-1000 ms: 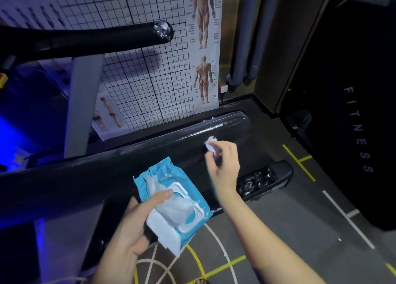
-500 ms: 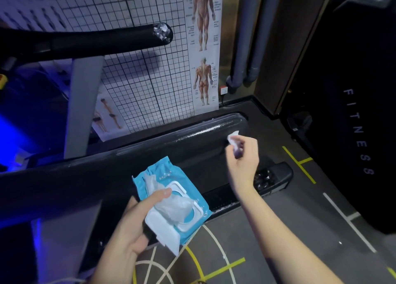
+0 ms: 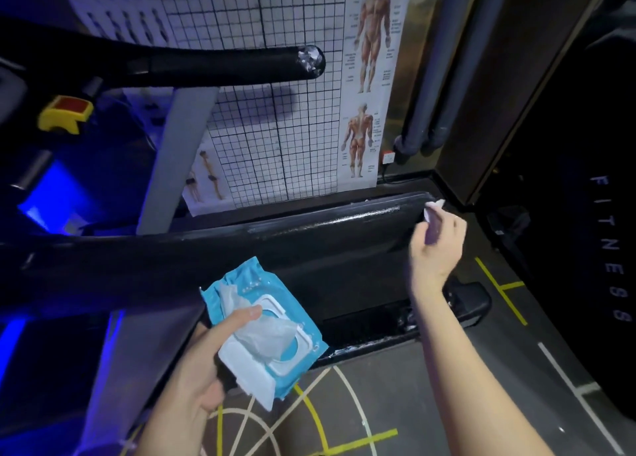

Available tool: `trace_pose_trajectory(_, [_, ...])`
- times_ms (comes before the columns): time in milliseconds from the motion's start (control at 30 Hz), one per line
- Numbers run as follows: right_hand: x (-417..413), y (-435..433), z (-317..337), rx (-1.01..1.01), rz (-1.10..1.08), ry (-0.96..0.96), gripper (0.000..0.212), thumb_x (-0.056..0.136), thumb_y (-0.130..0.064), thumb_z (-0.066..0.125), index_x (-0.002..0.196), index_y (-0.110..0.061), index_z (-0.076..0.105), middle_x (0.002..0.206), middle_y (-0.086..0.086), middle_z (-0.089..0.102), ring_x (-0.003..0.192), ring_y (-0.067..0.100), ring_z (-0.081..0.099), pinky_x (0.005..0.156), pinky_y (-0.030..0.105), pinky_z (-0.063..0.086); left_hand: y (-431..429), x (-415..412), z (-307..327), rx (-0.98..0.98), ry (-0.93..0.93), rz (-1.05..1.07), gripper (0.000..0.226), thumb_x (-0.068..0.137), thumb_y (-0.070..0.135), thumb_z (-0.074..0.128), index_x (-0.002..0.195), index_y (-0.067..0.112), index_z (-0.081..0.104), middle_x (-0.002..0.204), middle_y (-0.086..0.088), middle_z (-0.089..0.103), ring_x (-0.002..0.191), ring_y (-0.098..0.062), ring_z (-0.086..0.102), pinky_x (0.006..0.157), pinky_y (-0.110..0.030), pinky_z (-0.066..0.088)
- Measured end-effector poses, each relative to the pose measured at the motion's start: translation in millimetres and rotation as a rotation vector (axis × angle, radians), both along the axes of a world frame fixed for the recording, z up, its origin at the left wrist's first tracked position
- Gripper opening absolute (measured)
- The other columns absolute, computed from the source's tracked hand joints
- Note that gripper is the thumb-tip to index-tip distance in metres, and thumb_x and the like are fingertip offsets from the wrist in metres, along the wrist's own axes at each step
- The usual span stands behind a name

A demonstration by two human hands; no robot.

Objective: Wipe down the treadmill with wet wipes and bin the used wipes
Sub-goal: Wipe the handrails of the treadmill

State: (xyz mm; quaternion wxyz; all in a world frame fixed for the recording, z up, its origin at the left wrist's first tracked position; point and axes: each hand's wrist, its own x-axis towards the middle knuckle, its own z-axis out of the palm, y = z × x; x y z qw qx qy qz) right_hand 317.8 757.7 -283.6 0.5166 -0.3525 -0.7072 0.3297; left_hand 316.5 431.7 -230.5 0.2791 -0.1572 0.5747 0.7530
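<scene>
Pinching wipe (image 3: 433,208) w/ right hand (image 3: 438,249) nr treadmill rail (image 3: 327,224); poster (image 3: 371,76) behind.

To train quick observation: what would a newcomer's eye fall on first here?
The bright blue pack of wet wipes, lid open, gripped in the left hand at bottom centre. Next, the right hand pinching a small crumpled wipe at the far end of the treadmill's glossy black side rail. Behind, a muscle-anatomy poster hangs beside a grid chart.

My right hand (image 3: 438,245) pinches a small wipe (image 3: 433,209) at the treadmill's glossy side rail (image 3: 327,223). My left hand (image 3: 203,362) grips the blue wipes pack (image 3: 265,324), lid open.
</scene>
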Motion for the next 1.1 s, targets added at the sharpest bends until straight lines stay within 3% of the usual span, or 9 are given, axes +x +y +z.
trace_pose_trajectory(133, [10, 15, 4, -0.248, -0.058, -0.022, 0.033, 0.091, -0.003, 0.051, 0.116, -0.011, 0.072, 0.114, 0.011, 0.065, 0.109, 0.024, 0.062, 0.09, 0.005, 0.032, -11, -3, -1, 0.019, 0.029, -0.037, 0.039, 0.072, 0.011, 0.078, 0.111, 0.006, 0.074, 0.086, -0.015, 0.079, 0.066, -0.028, 0.077, 0.051, -0.038, 0.061])
trace_pose_trajectory(333, [25, -103, 25, -0.086, 0.072, -0.013, 0.031, 0.089, -0.002, 0.055, 0.11, -0.016, 0.074, 0.107, 0.003, 0.063, 0.094, -0.001, 0.056, 0.087, 0.002, 0.036, -56, 1, 0, 0.065, -0.028, -0.025, 0.032, 0.075, 0.011, 0.08, 0.107, 0.005, 0.076, 0.09, -0.016, 0.079, 0.071, -0.029, 0.078, 0.056, -0.037, 0.062])
trace_pose_trajectory(500, [9, -272, 22, 0.079, 0.425, -0.002, 0.033, 0.086, 0.004, 0.063, 0.112, -0.014, 0.073, 0.105, -0.006, 0.062, 0.098, 0.012, 0.061, 0.088, 0.021, 0.049, -151, 1, -1, 0.064, -0.057, 0.031, 0.037, 0.06, 0.017, 0.091, 0.096, 0.013, 0.084, 0.095, -0.016, 0.079, 0.075, -0.032, 0.077, 0.082, -0.048, 0.057])
trace_pose_trajectory(567, [0, -337, 20, 0.131, 0.566, -0.022, 0.034, 0.086, 0.004, 0.066, 0.113, -0.015, 0.072, 0.103, -0.008, 0.062, 0.097, 0.014, 0.06, 0.084, 0.024, 0.05, -200, 1, -2, 0.05, -0.065, 0.104, 0.056, 0.06, 0.02, 0.09, 0.114, 0.014, 0.079, 0.096, -0.014, 0.08, 0.074, -0.03, 0.078, 0.078, -0.046, 0.059])
trace_pose_trajectory(667, [-15, -416, 22, 0.094, 0.716, -0.009, 0.034, 0.086, 0.005, 0.067, 0.113, -0.015, 0.072, 0.105, -0.006, 0.061, 0.101, 0.009, 0.061, 0.087, 0.029, 0.052, -273, 0, 0, 0.06, -0.041, 0.27, 0.081, 0.052, 0.02, 0.093, 0.129, 0.013, 0.071, 0.098, -0.015, 0.08, 0.073, -0.031, 0.078, 0.059, -0.045, 0.061])
trace_pose_trajectory(733, [-26, -459, 28, 0.12, 0.798, -0.027, 0.034, 0.086, 0.006, 0.067, 0.114, -0.014, 0.072, 0.106, -0.003, 0.06, 0.102, 0.003, 0.06, 0.092, 0.023, 0.05, -318, -2, 1, 0.071, -0.008, 0.363, 0.088, 0.051, 0.017, 0.092, 0.134, 0.007, 0.068, 0.098, -0.016, 0.079, 0.075, -0.032, 0.078, 0.056, -0.044, 0.061])
trace_pose_trajectory(900, [-50, -528, 45, 0.126, 0.83, -0.084, 0.034, 0.086, 0.004, 0.068, 0.113, -0.015, 0.072, 0.109, -0.004, 0.055, 0.099, -0.012, 0.053, 0.087, 0.002, 0.037, -404, -3, 3, 0.154, 0.054, 0.47, 0.068, 0.068, 0.01, 0.077, 0.134, 0.0, 0.066, 0.102, -0.019, 0.079, 0.076, -0.03, 0.079, 0.053, -0.039, 0.061])
trace_pose_trajectory(1000, [-61, -548, 51, 0.214, 0.765, -0.05, 0.037, 0.085, 0.007, 0.068, 0.115, -0.012, 0.072, 0.107, -0.001, 0.055, 0.092, 0.0, 0.055, 0.081, 0.008, 0.042, -433, -2, -1, 0.143, 0.058, 0.453, 0.07, 0.067, 0.014, 0.079, 0.134, 0.003, 0.067, 0.108, -0.02, 0.078, 0.079, -0.032, 0.079, 0.054, -0.041, 0.061])
trace_pose_trajectory(1100, [-85, -551, 64, 0.371, 0.696, -0.019, 0.039, 0.087, 0.009, 0.063, 0.122, -0.007, 0.069, 0.108, 0.005, 0.054, 0.094, 0.019, 0.057, 0.082, 0.023, 0.049, -443, 0, -6, 0.129, 0.064, 0.421, 0.065, 0.069, 0.01, 0.077, 0.133, 0.002, 0.067, 0.099, -0.016, 0.08, 0.075, -0.029, 0.079, 0.052, -0.039, 0.061])
